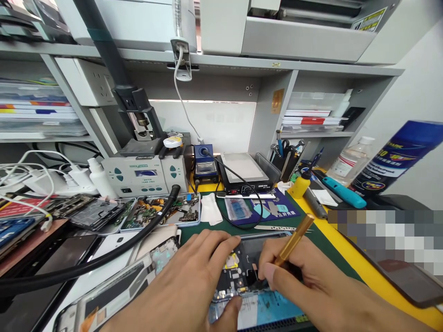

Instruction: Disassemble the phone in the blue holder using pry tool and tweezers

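Note:
An opened phone (236, 278), its inner parts and a yellow patch exposed, lies in front of me. My left hand (190, 267) spans its left end, fingers at the far edge and thumb at the near edge, steadying it. In my right hand (294, 267) is a slim gold-handled tool (296, 237), held like a pen and slanting up to the right. Its lower end points into the phone's middle; the exact tip is hard to make out beside dark parts and my fingers. A blue printed surface (266, 308) shows under the phone's near edge.
Left lie phone frames (114, 290), a thick black hose (100, 265) and a tray of circuit boards (188, 216). Behind are a hot-air station (147, 173) and a flat heating plate (244, 168). A spray can (398, 157), bottle (349, 161) and dark phone (398, 276) are right.

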`<state>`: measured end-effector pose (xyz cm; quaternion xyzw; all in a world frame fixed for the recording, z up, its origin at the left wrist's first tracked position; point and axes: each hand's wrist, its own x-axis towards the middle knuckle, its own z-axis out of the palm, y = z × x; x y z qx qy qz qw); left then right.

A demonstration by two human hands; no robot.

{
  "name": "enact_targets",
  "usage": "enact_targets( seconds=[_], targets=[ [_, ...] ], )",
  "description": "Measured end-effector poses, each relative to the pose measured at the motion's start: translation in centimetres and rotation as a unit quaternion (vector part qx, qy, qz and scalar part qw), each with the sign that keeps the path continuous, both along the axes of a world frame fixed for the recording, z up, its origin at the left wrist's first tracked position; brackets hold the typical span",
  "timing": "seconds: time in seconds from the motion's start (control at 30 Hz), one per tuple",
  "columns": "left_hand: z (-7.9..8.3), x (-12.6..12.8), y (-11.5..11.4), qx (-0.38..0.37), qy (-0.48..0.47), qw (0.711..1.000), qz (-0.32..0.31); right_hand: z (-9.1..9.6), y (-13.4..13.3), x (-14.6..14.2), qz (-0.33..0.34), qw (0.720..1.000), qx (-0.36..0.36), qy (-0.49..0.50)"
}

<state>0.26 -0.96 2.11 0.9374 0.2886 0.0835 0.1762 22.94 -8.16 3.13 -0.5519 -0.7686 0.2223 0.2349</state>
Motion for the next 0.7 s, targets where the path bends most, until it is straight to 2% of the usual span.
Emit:
enact_targets(
  seconds=[0.7],
  targets=[
    [0.41,0.19,0.1,-0.005,0.003,1.0,-0.006,-0.1,0.0,-0.06,0.009,1.0,0.023,-0.005]
  ],
)
